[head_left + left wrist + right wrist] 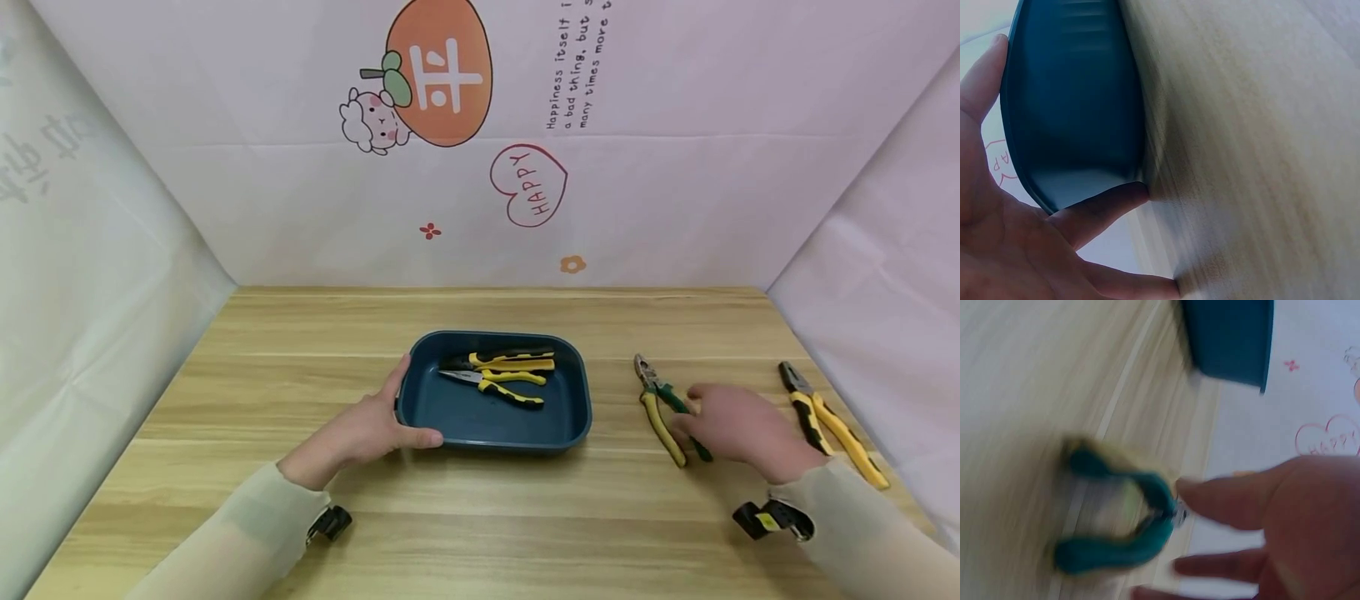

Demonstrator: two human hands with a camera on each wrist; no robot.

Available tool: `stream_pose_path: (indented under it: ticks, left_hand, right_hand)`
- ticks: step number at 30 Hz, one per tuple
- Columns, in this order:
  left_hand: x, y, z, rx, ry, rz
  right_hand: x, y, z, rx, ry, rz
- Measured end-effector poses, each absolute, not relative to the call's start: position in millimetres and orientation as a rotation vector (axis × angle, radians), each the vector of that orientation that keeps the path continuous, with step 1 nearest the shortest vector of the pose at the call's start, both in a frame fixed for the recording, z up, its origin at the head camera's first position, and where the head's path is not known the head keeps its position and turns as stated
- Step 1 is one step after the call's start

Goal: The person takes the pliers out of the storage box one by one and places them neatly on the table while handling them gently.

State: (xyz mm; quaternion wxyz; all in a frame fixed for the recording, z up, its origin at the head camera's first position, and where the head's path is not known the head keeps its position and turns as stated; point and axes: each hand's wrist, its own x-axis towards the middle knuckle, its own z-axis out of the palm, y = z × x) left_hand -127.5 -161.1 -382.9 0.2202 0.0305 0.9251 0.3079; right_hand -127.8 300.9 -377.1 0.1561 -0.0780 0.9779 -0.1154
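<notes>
My left hand (372, 429) spans the left end of a dark blue rectangular tray (487, 427), thumb along its near rim, fingers spread at its side. In the left wrist view its extended fingers touch the tray's outer wall. Inside the tray lie long-nose pliers (517, 399) and another yellow-and-black-handled tool (517, 365), which they partly overlap. Over on the right, my right hand (738, 425) reaches to pliers with one green and one yellow handle (660, 423), fingertips right at the green handle. In the right wrist view the fingers are extended and blurred.
Farther right, beyond my right hand, lie yellow-and-black combination pliers (808, 419), partly covered by the wrist. The wooden table (480, 533) meets a white printed backdrop (660, 208) at the back, with white sheets on both sides. Small dark cameras sit on both wrists.
</notes>
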Motion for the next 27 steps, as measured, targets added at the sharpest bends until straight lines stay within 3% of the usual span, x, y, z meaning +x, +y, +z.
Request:
stream_pose_path:
  ticks: [6,13,27]
  left_hand:
    - [-126.7,-161.3,-383.2,0.082,2.562,0.856]
    - [-125.5,-160.8,-383.0,0.083,2.563,0.860]
    - [-125.6,-161.9,-384.9,0.085,2.567,0.866]
  right_hand:
    - [-127.0,277.8,-384.6,-0.417,2.903,-0.234]
    - [-127.1,278.7,-386.8,-0.364,2.905,-0.192]
    - [-124.9,339.3,-382.5,-0.230,2.875,-0.184]
